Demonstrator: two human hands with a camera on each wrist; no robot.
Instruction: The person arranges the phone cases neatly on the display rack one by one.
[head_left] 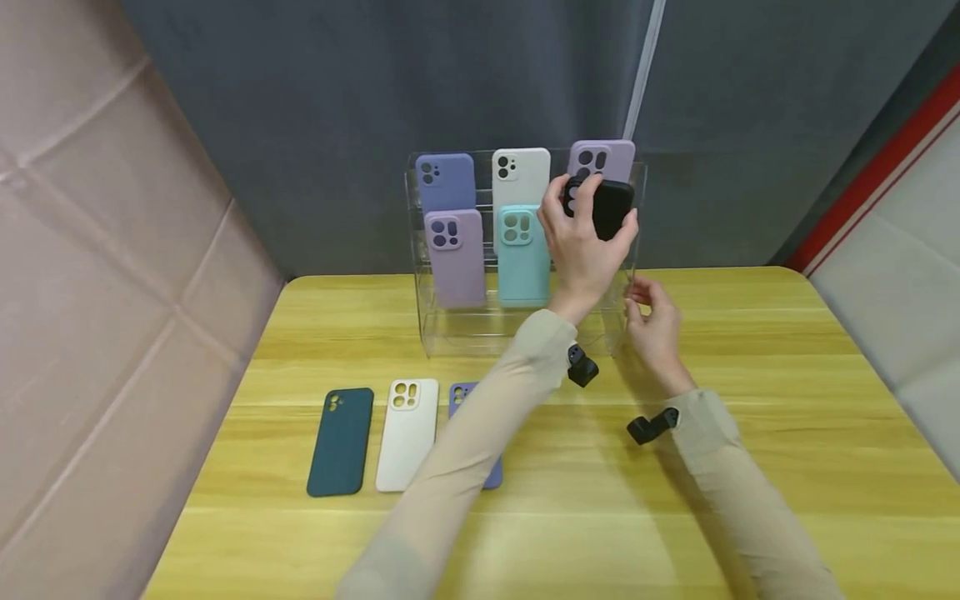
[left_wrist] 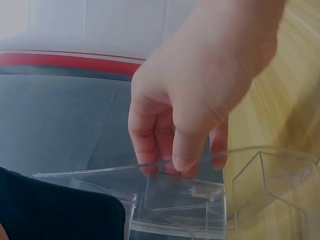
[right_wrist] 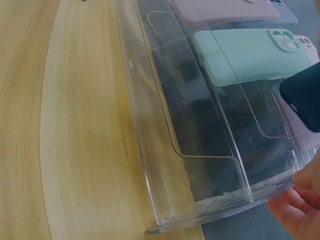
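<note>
I have the black phone case (head_left: 617,205) in front of the lilac case (head_left: 615,158) at the clear acrylic rack's (head_left: 465,333) upper right, gripped between the left hand's (head_left: 585,242) thumb and fingers. A snag on a barely visible lip could knock the lilac one loose. My left forearm angles up rightward; the right hand (head_left: 654,325), lower, pinches the rack's side edge.

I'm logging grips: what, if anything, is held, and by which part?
The left hand holds the dark phone case by its edges; the right hand pinches the clear rack by its side edge.
</note>
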